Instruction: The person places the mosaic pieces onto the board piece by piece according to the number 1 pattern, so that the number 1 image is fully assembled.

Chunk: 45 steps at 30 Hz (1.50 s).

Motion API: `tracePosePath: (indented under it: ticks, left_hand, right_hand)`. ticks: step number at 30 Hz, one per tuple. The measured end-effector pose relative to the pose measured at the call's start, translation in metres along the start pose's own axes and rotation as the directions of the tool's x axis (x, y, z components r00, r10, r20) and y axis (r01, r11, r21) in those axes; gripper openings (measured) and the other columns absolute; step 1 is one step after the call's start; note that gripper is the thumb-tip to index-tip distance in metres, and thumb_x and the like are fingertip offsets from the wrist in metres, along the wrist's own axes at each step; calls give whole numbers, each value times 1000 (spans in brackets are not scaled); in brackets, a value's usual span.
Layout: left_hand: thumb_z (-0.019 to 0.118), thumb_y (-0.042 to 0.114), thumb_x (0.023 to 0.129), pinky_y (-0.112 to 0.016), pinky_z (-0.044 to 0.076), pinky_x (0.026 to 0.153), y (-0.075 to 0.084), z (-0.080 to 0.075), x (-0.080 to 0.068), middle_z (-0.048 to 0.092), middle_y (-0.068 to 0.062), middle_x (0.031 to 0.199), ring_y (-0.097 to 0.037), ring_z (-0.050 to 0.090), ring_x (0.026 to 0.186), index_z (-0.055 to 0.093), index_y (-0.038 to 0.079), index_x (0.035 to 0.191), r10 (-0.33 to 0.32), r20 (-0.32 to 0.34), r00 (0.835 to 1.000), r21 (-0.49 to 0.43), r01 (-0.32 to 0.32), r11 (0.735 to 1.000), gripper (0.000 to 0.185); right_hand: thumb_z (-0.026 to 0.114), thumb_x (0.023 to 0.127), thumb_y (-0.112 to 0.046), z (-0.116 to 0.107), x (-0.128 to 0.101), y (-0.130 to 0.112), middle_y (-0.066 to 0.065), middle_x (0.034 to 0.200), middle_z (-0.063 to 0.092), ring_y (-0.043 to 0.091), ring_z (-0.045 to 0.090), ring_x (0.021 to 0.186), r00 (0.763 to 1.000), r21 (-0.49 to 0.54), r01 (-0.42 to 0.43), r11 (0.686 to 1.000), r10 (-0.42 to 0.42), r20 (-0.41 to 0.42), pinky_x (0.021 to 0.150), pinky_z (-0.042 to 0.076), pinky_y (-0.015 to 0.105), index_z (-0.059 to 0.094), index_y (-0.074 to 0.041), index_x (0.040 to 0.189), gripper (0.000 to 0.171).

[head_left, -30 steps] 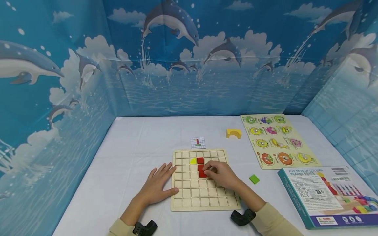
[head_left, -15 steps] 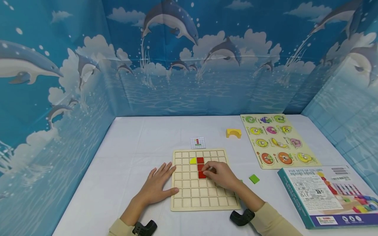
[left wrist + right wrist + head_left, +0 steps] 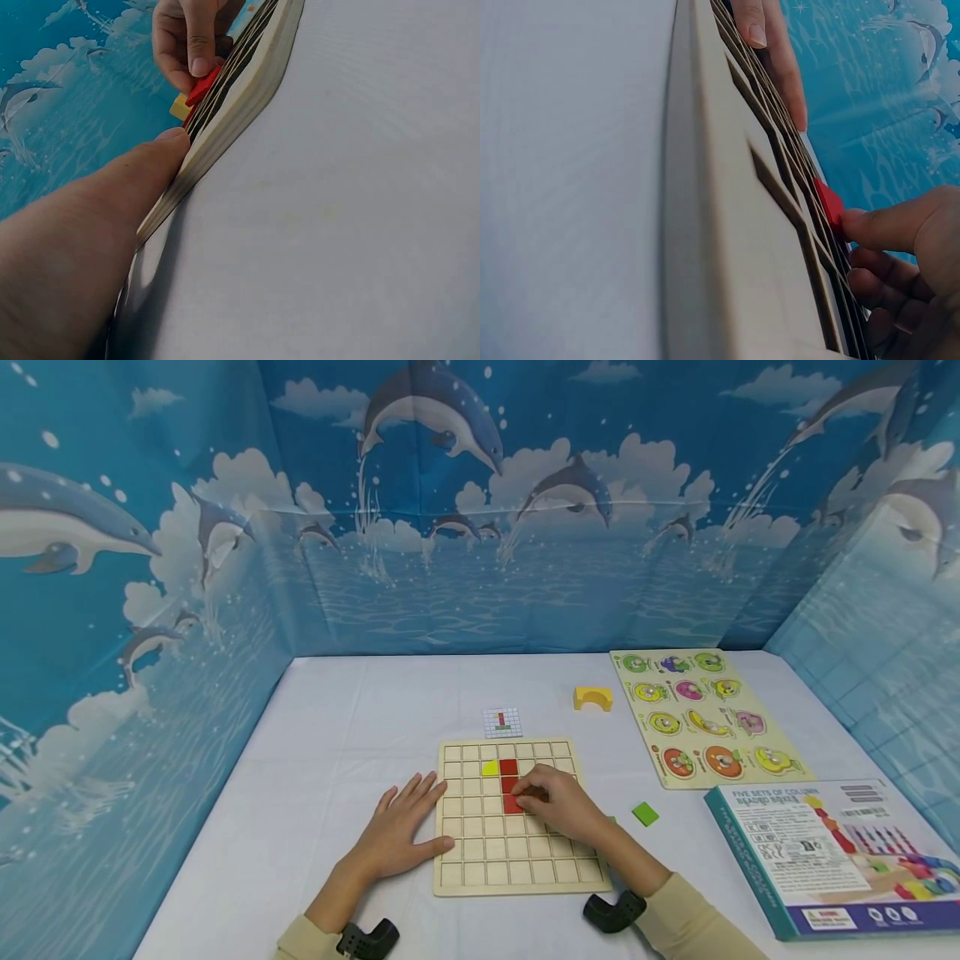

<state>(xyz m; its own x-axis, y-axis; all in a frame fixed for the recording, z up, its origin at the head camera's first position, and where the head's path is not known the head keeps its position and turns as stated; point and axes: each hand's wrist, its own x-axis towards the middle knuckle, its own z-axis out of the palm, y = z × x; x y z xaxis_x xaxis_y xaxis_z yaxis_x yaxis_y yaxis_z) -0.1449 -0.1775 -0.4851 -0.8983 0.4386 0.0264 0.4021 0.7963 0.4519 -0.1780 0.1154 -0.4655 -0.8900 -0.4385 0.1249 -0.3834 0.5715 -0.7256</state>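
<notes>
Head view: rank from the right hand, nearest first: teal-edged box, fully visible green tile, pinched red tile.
From the right hand, in the head view:
1. Red tile: pinched at the fingertips, over the grid board.
2. Green tile: on the white cloth, just right of the forearm.
3. Teal-edged box: farther right, beyond the green tile.

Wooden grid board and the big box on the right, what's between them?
In the head view, a green tile lies between the grid board and box; the right arm crosses there, with a sliver of green beside it.
</notes>
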Motion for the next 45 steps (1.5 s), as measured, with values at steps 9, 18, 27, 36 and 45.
tracePosePath:
  ticks: [9,18,27,36,45]
  left_hand:
    - [55,65,87,-54,11,114,0,0,0,23,-2,160,-24,16,148,32,18,154,4,-5,1000,-5,-4,1000,86]
    - [55,65,87,-53,10,114,0,1,-1,23,-2,160,-23,15,148,32,18,154,0,-7,1000,-4,0,1000,85]
    - [55,65,87,-54,10,114,0,1,-1,23,-1,160,-23,15,148,32,18,154,-1,-8,1000,-7,1,1000,85]
    - [55,65,87,-53,9,114,1,1,0,22,-1,161,-23,14,148,31,19,155,-7,-1,1000,-3,7,1000,85]
    - [55,65,87,-53,10,115,0,0,-1,22,-2,161,-23,15,148,32,18,155,-4,0,1000,2,4,1000,85]
  right_hand:
    - [73,88,-10,1,1,1,-11,88,58,8,49,74,1000,-41,7,999,-7,4,64,44,24,74,-13,94,7]
    - [73,88,-10,0,-1,1,-10,85,58,8,50,72,1000,-19,6,1000,-6,-3,63,45,24,73,-11,92,4]
    - [73,89,-15,-6,-5,5,-10,84,59,7,53,75,1000,29,-10,1000,11,-12,67,48,24,71,-10,88,6]
    - [73,89,-14,-16,-15,13,-8,85,61,10,54,75,998,52,-45,998,47,-33,67,48,25,71,-10,91,4]
    - [73,88,-12,-30,-28,24,-7,82,61,11,52,71,995,66,-63,996,68,-79,64,46,25,71,-9,91,5]
